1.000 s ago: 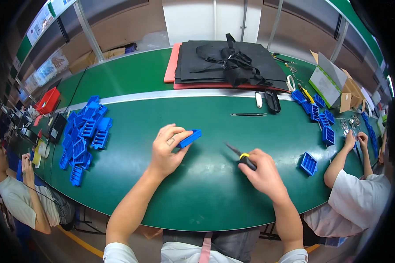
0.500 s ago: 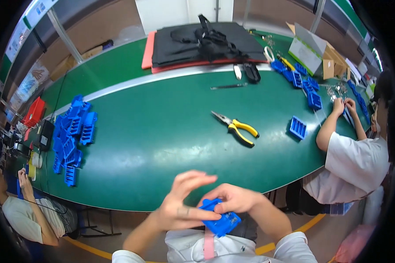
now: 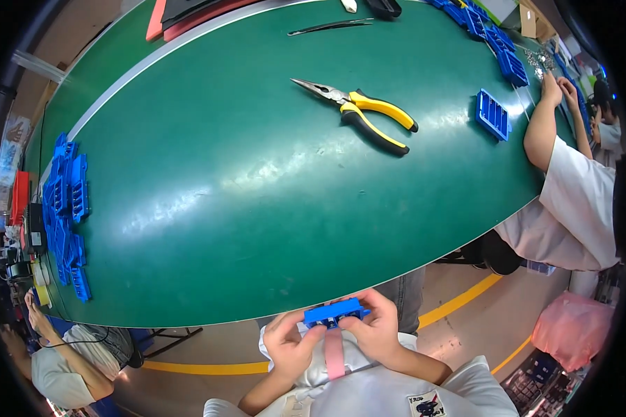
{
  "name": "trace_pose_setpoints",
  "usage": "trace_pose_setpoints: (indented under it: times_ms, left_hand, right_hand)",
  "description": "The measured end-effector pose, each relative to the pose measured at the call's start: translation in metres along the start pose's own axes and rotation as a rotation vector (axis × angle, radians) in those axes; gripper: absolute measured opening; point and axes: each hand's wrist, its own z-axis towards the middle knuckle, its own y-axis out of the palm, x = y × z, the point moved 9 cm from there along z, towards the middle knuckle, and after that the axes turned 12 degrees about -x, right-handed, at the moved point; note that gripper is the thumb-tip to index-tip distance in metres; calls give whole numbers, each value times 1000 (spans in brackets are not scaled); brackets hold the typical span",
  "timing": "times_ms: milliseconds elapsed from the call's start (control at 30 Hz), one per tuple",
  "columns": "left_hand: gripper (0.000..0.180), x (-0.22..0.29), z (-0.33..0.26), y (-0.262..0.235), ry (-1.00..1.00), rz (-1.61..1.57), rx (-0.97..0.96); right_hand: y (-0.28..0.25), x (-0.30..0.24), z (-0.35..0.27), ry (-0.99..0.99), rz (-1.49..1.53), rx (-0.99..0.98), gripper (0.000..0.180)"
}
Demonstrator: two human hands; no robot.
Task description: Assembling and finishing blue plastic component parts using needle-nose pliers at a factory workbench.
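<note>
Gripping with left hand (image 3: 291, 347) the left end of a blue holder (image 3: 335, 312) and with right hand (image 3: 378, 326) its right end, both closed firmly on it, with thumbs on the side nearer the body. Holding it at the lower middle of the frame, just off the near edge of the green table (image 3: 188, 267), in front of a white shirt (image 3: 396, 390) and a pink strap (image 3: 334, 356). Can see metallic bits in its openings between the thumbs, too small to tell apart.

Can also see long-nosed pliers (image 3: 345, 102) lying on the table at the upper middle of the frame, with yellow and black handles spread, well apart from either hand. Shows dark tweezers (image 3: 330, 27) lying flat near the top edge. To the upper right, shows a single slotted blue tray (image 3: 492, 115) near a row of similar trays (image 3: 513, 68), and beside these another person's hands (image 3: 551, 92) close to scattered metal pieces (image 3: 540, 61). At the far left, shows a heap of blue trays (image 3: 62, 208) beside a red bin (image 3: 21, 194).
</note>
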Motion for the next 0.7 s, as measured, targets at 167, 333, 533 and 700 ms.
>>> trace_pose_setpoints:
  times_ms: [167, 333, 533, 700]
  left_hand:
    - [37, -15, -7, -1, -16, -57, 19]
    - [45, 4, 8, 12, 55, -200, 56]
    - [62, -23, 6, 24, 28, -186, -131]
    - [53, -30, 3, 24, 24, -183, -127]
  right_hand:
    - [1, -1, 8, 4, -173, -87, 31]
    - [2, -14, 15, -121, -310, 19, 53]
    - [3, -12, 16, -156, -311, 21, 55]
    - [2, -2, 10, -140, -301, 49, 59]
